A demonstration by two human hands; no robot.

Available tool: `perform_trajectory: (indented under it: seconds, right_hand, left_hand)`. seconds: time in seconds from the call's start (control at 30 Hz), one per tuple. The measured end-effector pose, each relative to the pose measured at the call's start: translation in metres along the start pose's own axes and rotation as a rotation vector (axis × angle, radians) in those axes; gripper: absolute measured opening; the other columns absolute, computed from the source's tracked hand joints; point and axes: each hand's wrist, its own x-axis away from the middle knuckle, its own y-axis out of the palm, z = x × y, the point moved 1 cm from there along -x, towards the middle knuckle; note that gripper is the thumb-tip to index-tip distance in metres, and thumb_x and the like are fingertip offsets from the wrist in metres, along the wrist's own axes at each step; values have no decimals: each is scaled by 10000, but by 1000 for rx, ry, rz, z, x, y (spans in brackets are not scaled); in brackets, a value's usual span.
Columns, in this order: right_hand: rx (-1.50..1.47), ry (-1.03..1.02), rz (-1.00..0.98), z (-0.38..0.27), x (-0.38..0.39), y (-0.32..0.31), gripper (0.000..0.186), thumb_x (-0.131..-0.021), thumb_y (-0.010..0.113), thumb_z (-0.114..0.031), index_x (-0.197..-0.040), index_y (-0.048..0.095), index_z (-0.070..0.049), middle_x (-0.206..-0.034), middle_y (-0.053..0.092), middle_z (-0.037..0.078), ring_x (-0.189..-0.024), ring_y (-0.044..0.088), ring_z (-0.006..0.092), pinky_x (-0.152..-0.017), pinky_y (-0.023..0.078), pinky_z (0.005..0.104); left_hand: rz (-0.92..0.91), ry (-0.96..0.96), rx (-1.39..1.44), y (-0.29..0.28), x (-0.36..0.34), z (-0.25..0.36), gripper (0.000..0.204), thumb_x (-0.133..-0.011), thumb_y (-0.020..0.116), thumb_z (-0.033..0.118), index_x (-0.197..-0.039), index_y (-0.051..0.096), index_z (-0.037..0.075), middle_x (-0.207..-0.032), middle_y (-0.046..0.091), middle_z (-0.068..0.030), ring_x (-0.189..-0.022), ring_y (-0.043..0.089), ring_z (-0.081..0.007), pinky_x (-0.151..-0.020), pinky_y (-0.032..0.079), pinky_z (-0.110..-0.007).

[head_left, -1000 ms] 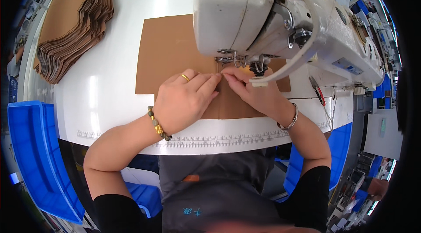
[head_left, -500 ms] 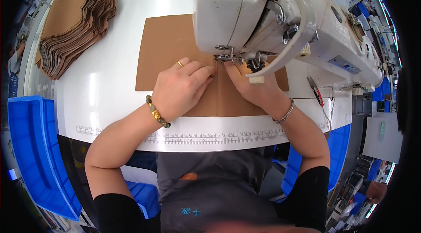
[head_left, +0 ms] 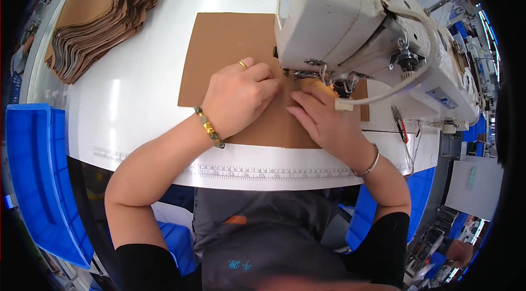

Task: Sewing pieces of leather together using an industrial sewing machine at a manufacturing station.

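A brown sheet [head_left: 222, 39] lies under the white sewing machine [head_left: 350, 14], with a seam line running toward me from the presser foot. My left hand [head_left: 241, 94] rests on it left of the seam, fingers curled together; what lies under the fingertips is hidden. My right hand [head_left: 323, 121] touches the sheet right of the seam, just below the needle area, thumb and forefinger apart, other fingers partly behind the machine's fittings. A stack of similar brown pieces [head_left: 93, 3] sits at the table's back left.
The white table [head_left: 126, 116] has a printed ruler along its front edge. Red-handled snips [head_left: 402, 129] lie right of the machine. Blue bins [head_left: 46, 181] flank the table at left and right. At the far left edge is another person's arm [head_left: 26, 44].
My right forefinger has drawn back from the presser foot and apart from the thumb. My left fingers curl slightly more. The whole view has shifted, moving the machine rightward in the picture.
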Motion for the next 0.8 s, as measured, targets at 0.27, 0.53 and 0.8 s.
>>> perform_trajectory:
  seconds: [0.27, 0.53, 0.8]
  right_hand:
    - [61, -58, 138, 4, 13, 6, 577, -893, 734, -393, -1373, 636, -87, -1390, 640, 72, -1314, 591, 272, -945, 569, 377]
    - [37, -36, 106, 4, 14, 7, 592, -880, 747, -361, -1382, 628, -71, -1392, 633, 83, -1320, 575, 298, -1034, 507, 412]
    - [25, -17, 51, 5, 13, 9, 607, -883, 753, -334, -1399, 606, -50, -1400, 622, 116, -1311, 572, 324, -1070, 461, 446]
  left_hand:
    - [83, -59, -78, -6, -4, -15, 110, -815, 737, 134, -923, 754, 121, -959, 680, 12, -869, 635, -199, -753, 553, -350]
    - [-137, 59, 63, -17, 13, 29, 473, -855, 767, 262, -1259, 660, 40, -1301, 660, -97, -1163, 634, -285, -993, 515, -402]
    - [-345, -60, -125, -10, 22, 30, 841, -870, 649, 597, -1457, 516, 10, -1558, 485, -121, -1427, 473, -304, -1179, 395, -472]
